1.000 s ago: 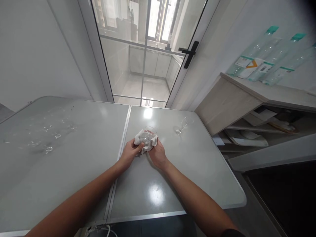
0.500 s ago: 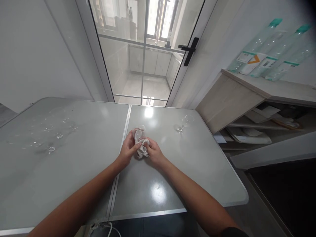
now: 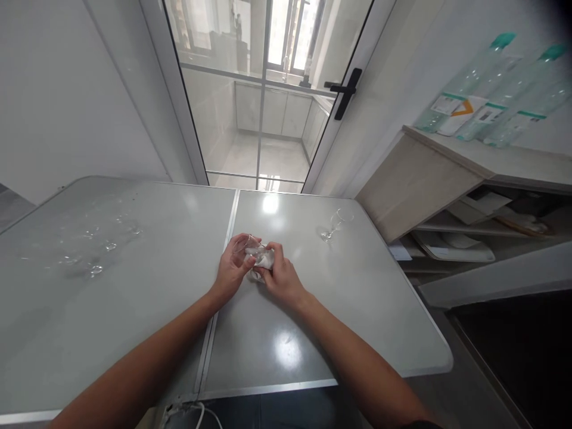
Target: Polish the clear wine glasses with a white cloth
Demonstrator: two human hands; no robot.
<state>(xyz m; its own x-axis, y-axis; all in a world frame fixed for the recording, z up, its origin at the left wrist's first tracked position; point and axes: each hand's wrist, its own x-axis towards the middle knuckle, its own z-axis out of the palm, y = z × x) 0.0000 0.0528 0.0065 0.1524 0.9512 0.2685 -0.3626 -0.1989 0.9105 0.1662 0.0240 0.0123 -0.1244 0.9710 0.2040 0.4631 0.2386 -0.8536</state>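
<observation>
clear stemmed drinking glass [image 3: 245,243] in two hands, with a cloth on it

the glass is just to the right of the long silver metal strip [image 3: 233,211] that splits the shiny grey table [image 3: 366,304]. it seems to be held up off the table, but the hands hide its low part, so i cannot be sure.

the work looks part way along. the soft white cloth [image 3: 266,260] is up against the glass, and the glass is not set down yet, so i think this one is not finished. a lone clear glass with a thin stem [image 3: 336,224] stands well to the right of the strip. a bunch of clear drinking glasses [image 3: 110,245] is well to the left of the strip. they are see-through and blend together, so i cannot tell how many there are, or which ones are done.

the held glass looks tipped, not straight up. its wide bowl is on the side near the strip, and its long way seems to slant off to the right. fingers and cloth cover the rest, so i cannot tell where its foot points.

the left hand [image 3: 229,266], over the strip, has its fingers curled wide around the bowl. the right hand [image 3: 282,273], right of the strip, has its fingers bent in close, holding the cloth to the glass.
</observation>
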